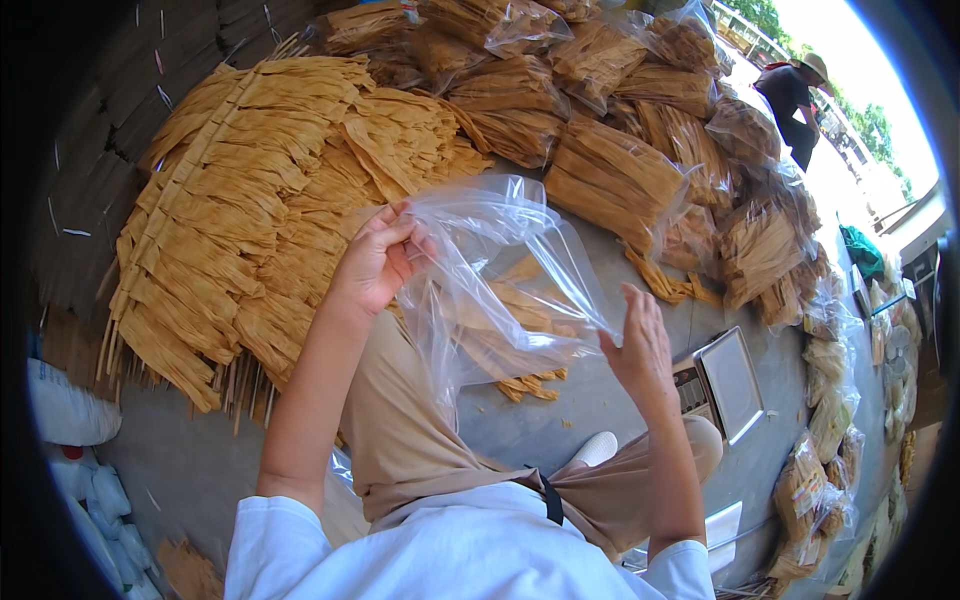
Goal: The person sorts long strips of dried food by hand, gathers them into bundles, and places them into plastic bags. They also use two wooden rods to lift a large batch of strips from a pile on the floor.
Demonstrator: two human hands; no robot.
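Observation:
My left hand (380, 258) is closed on the gathered upper left edge of a clear plastic bag (490, 215). The bag spreads out in front of me, wrinkled and partly see-through, with some yellow strips showing behind or in it; I cannot tell which. At the bag's right side is my right hand (641, 345), its fingers stretched up and its thumb apart, touching the plastic edge. Left of the bag lies a wide heap of dried, yellow-brown flat strips (270, 190), layered on thin sticks.
Filled clear bags of brown strips (620, 180) are piled ahead and to the right. A scale with a metal tray (732, 384) stands on the grey floor beside my right knee. White sacks (70, 405) lie at left. Another person (793, 105) in a hat is at far right.

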